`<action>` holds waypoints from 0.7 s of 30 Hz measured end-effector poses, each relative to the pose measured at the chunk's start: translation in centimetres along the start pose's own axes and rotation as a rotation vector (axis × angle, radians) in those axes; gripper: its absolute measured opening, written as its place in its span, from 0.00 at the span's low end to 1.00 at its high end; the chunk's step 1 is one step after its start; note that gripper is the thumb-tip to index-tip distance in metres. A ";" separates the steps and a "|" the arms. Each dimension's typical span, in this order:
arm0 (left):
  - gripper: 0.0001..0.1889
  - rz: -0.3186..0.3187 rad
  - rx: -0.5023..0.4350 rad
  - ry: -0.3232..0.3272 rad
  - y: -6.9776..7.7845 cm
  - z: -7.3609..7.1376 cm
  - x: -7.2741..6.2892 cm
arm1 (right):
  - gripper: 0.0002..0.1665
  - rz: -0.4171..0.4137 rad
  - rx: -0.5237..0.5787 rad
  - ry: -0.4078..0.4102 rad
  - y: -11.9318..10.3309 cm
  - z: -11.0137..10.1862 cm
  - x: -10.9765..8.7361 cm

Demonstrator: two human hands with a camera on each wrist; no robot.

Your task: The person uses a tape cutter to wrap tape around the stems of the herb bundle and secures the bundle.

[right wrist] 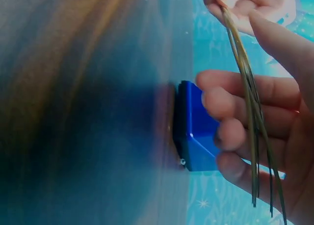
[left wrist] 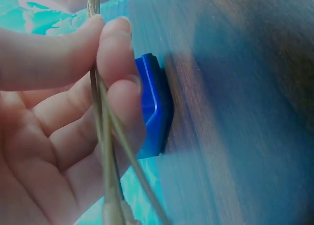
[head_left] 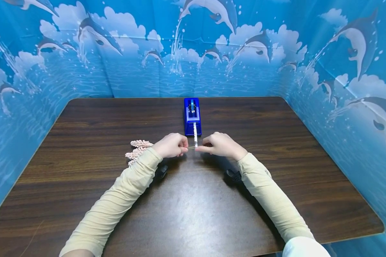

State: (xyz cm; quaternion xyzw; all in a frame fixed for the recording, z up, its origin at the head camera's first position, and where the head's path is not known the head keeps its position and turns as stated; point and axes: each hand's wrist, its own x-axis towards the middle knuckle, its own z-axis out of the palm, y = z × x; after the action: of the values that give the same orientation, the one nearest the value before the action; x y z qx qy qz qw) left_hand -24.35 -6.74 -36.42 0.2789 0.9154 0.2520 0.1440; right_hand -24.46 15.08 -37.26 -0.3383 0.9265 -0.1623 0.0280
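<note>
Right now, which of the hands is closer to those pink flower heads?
Left. The left hand is just right of the flower heads; the right hand is farther off, beyond the left.

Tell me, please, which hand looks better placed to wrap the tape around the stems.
Probably the right hand: it is right by the tape's lower end, its thumb apart from its fingers, while the left hand is occupied pinching the stems.
</note>
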 end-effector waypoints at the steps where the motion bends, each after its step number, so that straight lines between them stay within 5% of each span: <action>1: 0.04 -0.001 0.003 0.001 0.0 0.0 0.0 | 0.26 0.005 -0.026 0.016 -0.1 0.2 0.0; 17: 0.05 0.087 0.040 0.047 0.1 -0.2 -0.2 | 0.20 -0.205 -0.388 0.301 -0.6 1.6 0.2; 21: 0.05 0.100 0.044 0.071 0.3 -0.3 -0.2 | 0.22 -0.192 -0.415 0.346 -0.8 1.6 0.2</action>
State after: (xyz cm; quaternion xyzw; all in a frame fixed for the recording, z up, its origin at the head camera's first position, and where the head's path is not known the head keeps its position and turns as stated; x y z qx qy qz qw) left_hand -24.18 -6.82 -35.97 0.3181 0.9102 0.2485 0.0924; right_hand -23.82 13.91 -38.51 -0.3902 0.8947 -0.0264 -0.2160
